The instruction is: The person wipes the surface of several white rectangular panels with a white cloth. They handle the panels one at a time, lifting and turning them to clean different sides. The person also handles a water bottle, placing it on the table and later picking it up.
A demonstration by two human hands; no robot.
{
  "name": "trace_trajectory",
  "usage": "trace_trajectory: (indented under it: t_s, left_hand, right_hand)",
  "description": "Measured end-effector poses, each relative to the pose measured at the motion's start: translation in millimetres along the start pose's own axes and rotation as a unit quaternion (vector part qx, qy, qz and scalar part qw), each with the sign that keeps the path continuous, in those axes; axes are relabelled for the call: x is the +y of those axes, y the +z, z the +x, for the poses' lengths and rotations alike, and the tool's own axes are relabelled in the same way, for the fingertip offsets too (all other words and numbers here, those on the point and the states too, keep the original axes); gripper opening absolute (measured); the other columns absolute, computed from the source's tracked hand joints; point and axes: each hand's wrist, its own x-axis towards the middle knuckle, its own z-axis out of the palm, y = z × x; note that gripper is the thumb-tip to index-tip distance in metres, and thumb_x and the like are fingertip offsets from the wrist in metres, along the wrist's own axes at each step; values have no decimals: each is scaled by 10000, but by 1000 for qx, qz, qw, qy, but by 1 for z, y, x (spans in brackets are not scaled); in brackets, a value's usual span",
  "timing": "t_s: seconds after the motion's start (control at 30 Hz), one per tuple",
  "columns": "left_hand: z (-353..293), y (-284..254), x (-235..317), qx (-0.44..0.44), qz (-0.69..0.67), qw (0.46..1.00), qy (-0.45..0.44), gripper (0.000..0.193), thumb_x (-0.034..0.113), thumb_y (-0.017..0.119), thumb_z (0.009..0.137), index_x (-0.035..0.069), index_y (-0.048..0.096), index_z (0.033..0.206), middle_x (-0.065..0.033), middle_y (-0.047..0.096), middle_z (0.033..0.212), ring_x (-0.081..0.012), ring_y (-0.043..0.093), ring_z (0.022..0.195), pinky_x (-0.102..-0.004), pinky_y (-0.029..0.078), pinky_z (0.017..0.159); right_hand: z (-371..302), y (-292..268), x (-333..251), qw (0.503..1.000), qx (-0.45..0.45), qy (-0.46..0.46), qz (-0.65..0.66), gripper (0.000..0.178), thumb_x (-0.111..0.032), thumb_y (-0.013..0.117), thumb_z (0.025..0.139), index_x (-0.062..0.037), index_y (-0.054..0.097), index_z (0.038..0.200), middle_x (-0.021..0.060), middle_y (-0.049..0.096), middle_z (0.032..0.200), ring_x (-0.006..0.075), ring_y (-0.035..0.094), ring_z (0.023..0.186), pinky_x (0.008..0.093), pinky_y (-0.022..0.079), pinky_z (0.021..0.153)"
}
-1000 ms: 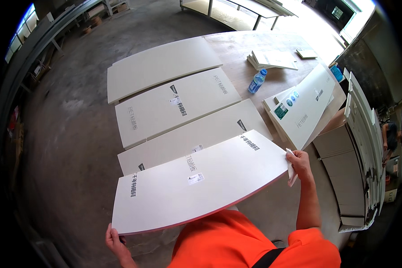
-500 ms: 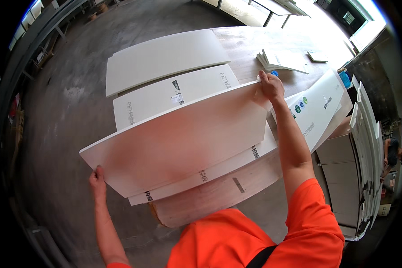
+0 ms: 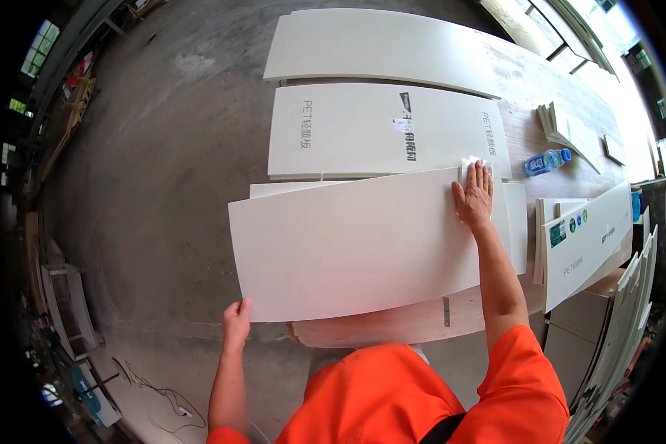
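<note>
A long white panel (image 3: 348, 251) lies slightly askew over other panels on the table, its near left corner jutting past the edge. My left hand (image 3: 237, 323) is closed on that corner, thumb on top. Toward the panel's far right corner, my right hand (image 3: 476, 198) lies flat with fingers stretched forward, pressing a crumpled white cloth (image 3: 467, 167) against the surface. The cloth is mostly hidden under the hand. Just beyond lies a printed white panel (image 3: 348, 133) with a small label, and farther back another plain white panel (image 3: 377, 48).
To the right are a water bottle (image 3: 547, 162) with a blue cap, a small stack of white boards (image 3: 573, 133) and printed panels (image 3: 588, 244). More boards (image 3: 629, 325) stand upright beside the table (image 3: 392, 325). A cable (image 3: 170, 399) trails over the floor at lower left.
The tilted panel has come down flat onto the others. My right hand has let go of its far edge and now lies flat with the cloth. My left hand still grips the corner.
</note>
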Motion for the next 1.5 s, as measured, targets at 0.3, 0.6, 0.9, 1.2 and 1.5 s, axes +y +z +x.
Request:
trace_trajectory:
  t_s: [0.3,0.6,0.9,1.2,1.5]
  left_hand:
    - [-37,6,25,-88,-185,968,-142,377,371,645,1038,7,715,969,-10,594,679,-50,443,487,-246,333,419]
    - [-16,-23,0,-184,-396,865,-248,953,904,273,897,48,692,926,-85,645,663,-109,439,416,-238,300,365]
    - [2,-42,-10,-172,-253,935,-179,947,828,372,948,-43,633,1215,-117,713,835,-89,462,416,-239,263,349]
    - [-30,10,-6,-95,-145,977,-120,404,484,604,1031,85,624,1091,-53,634,744,-86,480,424,-237,297,334]
    - [-42,16,14,-35,-150,973,-174,408,498,611,1027,117,617,1171,-9,575,786,-105,503,487,-244,324,367]
  right_hand:
    - [-25,1,-350,928,-119,-351,33,911,-664,364,1013,-1,226,1624,141,209,1709,272,103,1601,401,51,1302]
    - [-148,22,-527,851,-146,-504,38,881,-652,290,1037,34,303,1589,169,280,1682,288,160,1592,437,54,1299]
    - [-270,-3,-386,891,-139,-406,148,836,-592,438,1011,42,366,1550,176,282,1677,315,216,1574,460,109,1297]
    - [-220,-20,-69,998,-54,-21,11,958,-680,455,967,18,283,1600,197,219,1694,324,148,1590,447,61,1296]
    - [-206,-4,138,958,71,265,86,814,-534,488,1012,52,345,1559,235,303,1650,403,219,1551,483,133,1281]
